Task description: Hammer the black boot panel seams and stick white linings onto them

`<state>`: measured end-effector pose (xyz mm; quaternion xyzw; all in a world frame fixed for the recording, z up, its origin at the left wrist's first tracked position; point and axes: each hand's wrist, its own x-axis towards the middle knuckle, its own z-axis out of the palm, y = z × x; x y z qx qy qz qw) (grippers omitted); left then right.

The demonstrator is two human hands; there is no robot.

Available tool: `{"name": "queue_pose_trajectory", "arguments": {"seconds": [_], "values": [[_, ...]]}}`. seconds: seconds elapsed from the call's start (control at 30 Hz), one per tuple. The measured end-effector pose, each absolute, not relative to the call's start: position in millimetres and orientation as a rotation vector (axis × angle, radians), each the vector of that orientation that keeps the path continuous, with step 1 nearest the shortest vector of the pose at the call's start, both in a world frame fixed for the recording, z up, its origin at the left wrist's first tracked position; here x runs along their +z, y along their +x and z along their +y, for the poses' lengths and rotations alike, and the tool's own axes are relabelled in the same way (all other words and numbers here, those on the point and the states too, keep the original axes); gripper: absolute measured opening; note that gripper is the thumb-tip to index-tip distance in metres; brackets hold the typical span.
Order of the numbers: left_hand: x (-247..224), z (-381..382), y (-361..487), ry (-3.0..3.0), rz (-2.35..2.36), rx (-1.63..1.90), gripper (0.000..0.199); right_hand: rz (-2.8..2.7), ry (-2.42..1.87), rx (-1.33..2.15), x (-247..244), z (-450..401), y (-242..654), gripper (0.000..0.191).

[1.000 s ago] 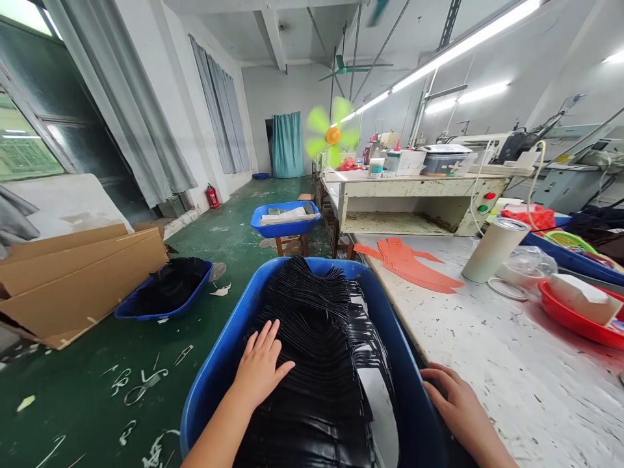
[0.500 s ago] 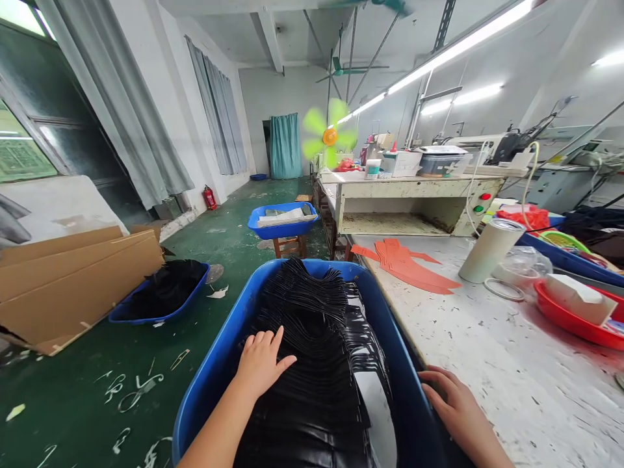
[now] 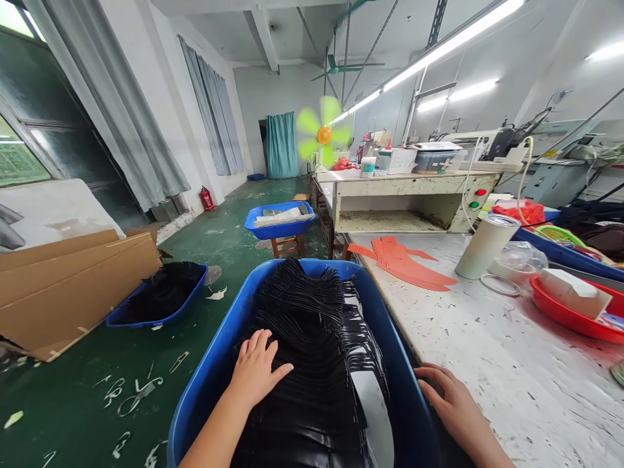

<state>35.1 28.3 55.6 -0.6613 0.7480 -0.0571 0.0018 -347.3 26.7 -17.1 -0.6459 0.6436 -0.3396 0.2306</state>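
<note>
A deep blue plastic tub [image 3: 396,351] stands in front of me, filled with overlapping black, shiny sheet pieces [image 3: 302,370]. White undersides or paper show along the right side of the stack. My left hand [image 3: 256,367] lies on the black pieces at the left of the stack, palm down, fingers stretched and thumb apart. At the edge of the worktable [image 3: 511,351], just right of the tub, rests my right hand [image 3: 448,396]. Its fingers are loosely bent over the table edge and the thumb is apart; nothing shows in it.
Orange cut pieces [image 3: 404,263], a cream cylinder [image 3: 486,247] and a red basin [image 3: 560,309] are on the worktable. Left on the floor are a blue tray of black material [image 3: 166,296] and cardboard [image 3: 78,279]. A blue tray [image 3: 280,224] sits on a stool ahead.
The view has shifted slightly, moving the surroundings a little left in the picture. Both hands keep nearly the same places, the left still on the black pieces and the right at the table edge.
</note>
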Motion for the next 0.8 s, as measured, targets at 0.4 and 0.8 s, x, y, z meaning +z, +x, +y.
{"name": "queue_pose_trajectory", "arguments": {"seconds": [0.4,0.8], "values": [[55.1,18.5,24.4,-2.070,2.368,-0.182,0.056,1.769,-1.736,-0.901,-14.6,26.8,-346.9,0.042],[54.5,11.1,27.0,-2.075,2.355,-0.113,0.049,1.763,-1.739,-0.905,-12.1,27.0,-345.4,0.041]]}}
